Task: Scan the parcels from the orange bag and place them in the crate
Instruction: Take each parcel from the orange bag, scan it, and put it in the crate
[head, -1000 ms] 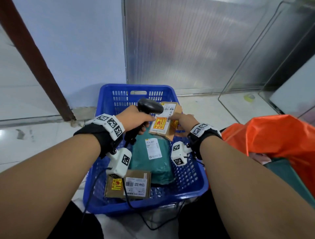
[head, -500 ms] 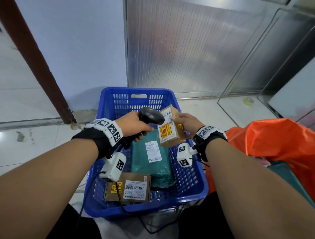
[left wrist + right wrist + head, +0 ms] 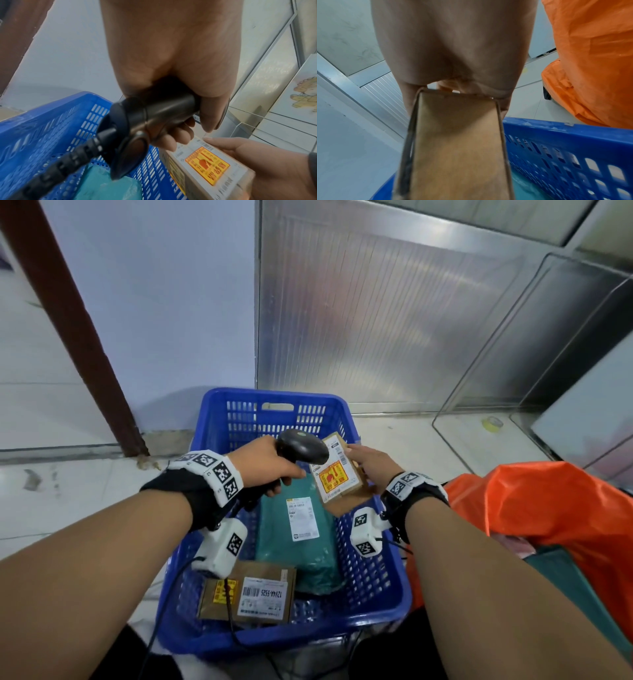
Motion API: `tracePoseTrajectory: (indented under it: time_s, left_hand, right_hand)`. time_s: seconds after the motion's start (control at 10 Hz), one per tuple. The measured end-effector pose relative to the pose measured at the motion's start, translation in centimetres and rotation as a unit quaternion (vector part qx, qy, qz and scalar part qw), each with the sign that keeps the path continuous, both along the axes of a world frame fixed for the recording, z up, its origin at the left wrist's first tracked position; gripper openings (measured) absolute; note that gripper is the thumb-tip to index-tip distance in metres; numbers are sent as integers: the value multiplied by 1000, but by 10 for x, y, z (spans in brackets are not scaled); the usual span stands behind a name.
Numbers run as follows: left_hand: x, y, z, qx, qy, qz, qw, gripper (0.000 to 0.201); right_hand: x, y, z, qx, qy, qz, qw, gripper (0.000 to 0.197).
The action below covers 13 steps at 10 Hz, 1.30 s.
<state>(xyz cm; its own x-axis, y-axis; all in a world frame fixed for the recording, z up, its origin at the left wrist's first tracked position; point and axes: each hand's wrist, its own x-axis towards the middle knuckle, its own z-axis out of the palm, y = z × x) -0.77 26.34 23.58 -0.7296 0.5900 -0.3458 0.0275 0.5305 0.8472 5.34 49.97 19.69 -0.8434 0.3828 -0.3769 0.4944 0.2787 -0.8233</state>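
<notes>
Box sits tilted, label up, above the far right corner of the crate, w/ right hand gripping its far side. Left hand is wrapped round the scanner, head just over the label's top edge, nearly touching. Green bag and 2nd box already lie in the crate; orange bag is just right of it. Risks, imo: scanner so close and off to one end may miss the barcode; glare on tilted label; cable trailing over the crate could snag the drop.
</notes>
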Motion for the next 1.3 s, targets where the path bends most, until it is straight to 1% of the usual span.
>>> tracePoseTrajectory:
  time_s: [0.1, 0.2, 0.3, 0.4, 0.5, 0.6, 0.7, 0.9, 1.0, 1.1, 1.2, 1.3]
  left_hand:
    - [-3, -2, -1, 0, -3, 1, 1000, 13]
    - [-3, -2, -1, -4, -5, -6, 1000, 19]
    - [-1, -1, 0, -13, -10, -17, 1000, 20]
    - [0, -1, 0, -21, -10, -20, 1000, 20]
    - [-1, -1, 0, -27, -13, -22, 999, 21]
    - [-1, -1, 0, -27, -19, -24, 999, 21]
    - [0, -1, 1, -31, -22, -30, 999, 17]
    - [2, 0, 4, -35, -22, -46, 998, 18]
    - [1, 1, 5, -41, -24, -54, 997, 13]
    - [1, 0, 4, -39, -27, -62, 997, 10]
    - [1, -1, 5, -38, -31, -66, 997, 11]
    - [1, -2, 5, -37, -31, -67, 997, 10]
  right_hand:
    - [11, -16, 20, -8, -26, 12, 1000, 23]
    - [12, -19, 24, 8, -40, 41, 998, 24]
    - [9, -19, 22, 23, -47, 40, 998, 24]
    - [7, -18, 20, 11, -50, 37, 998, 23]
    - [6, -16, 17, 4, -53, 37, 998, 27]
    - [5, -12, 12, -25, -65, 15, 997, 23]
    - [4, -6, 8, -14, -77, 8, 997, 14]
    - [-1, 9, -7, 41, -119, 22, 992, 16]
    - [-2, 12, -12, 75, -124, 12, 989, 20]
    - [-1, 14, -13, 86, -139, -5, 986, 20]
    - [-2, 14, -13, 113, -147, -14, 982, 17]
    - [-5, 19, -22, 122, -162, -12, 979, 19]
